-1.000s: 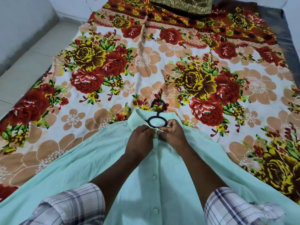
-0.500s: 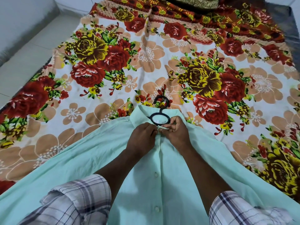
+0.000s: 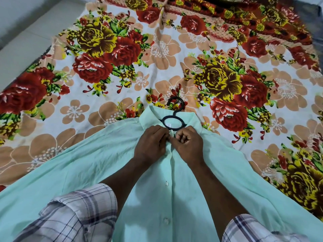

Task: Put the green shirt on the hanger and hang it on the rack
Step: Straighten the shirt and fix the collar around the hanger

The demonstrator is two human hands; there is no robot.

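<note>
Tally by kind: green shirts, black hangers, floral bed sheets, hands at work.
green shirt: 1
black hanger: 1
floral bed sheet: 1
hands: 2, left hand and right hand
Total: 5

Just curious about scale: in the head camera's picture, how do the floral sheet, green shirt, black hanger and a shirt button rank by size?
floral sheet, largest
green shirt, close second, enlarged by nearness to the camera
black hanger, only hook and ring showing
shirt button, smallest

Green shirt — tag print unreadable
</note>
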